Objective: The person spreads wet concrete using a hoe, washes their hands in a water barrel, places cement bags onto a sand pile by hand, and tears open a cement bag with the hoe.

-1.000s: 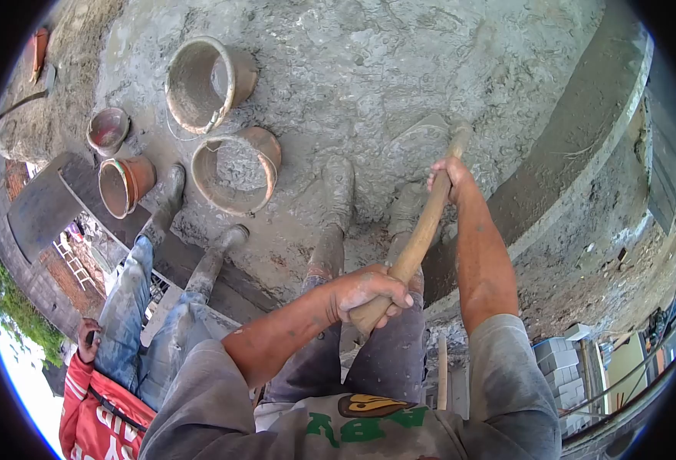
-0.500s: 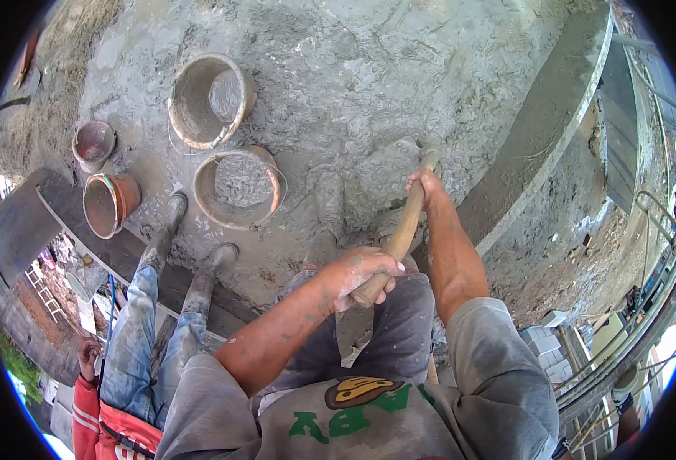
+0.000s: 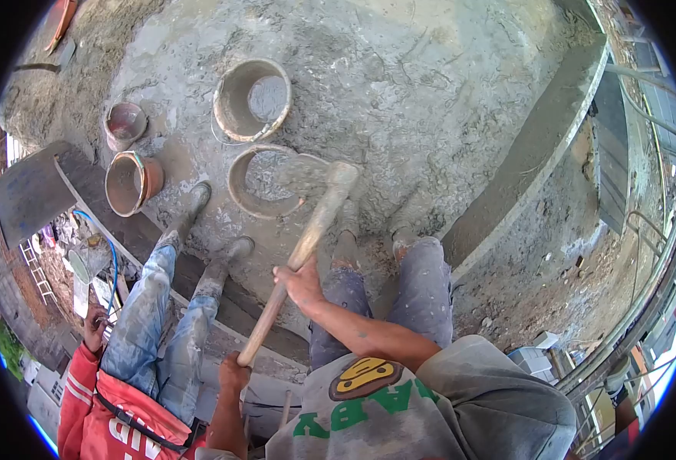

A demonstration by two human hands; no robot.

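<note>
Head view: hoe (image 3: 308, 244) diagonal, butt (image 3: 246, 356) lower left, blade end (image 3: 342, 175) upper right.

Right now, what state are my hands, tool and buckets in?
Tool: slanting, head mud-coated
Left hand: gripping its butt end
Right hand: gripping it midway
Central bucket: open, holding grey mix
Upper bucket: open, bail down
Orange bucket: open, rim dirty
Small bucket: open

My right hand (image 3: 302, 287) is curled tight, out in front, with my right arm (image 3: 376, 335) reaching across me; my left hand (image 3: 234, 374) is curled too, lower, by my left side.
</note>
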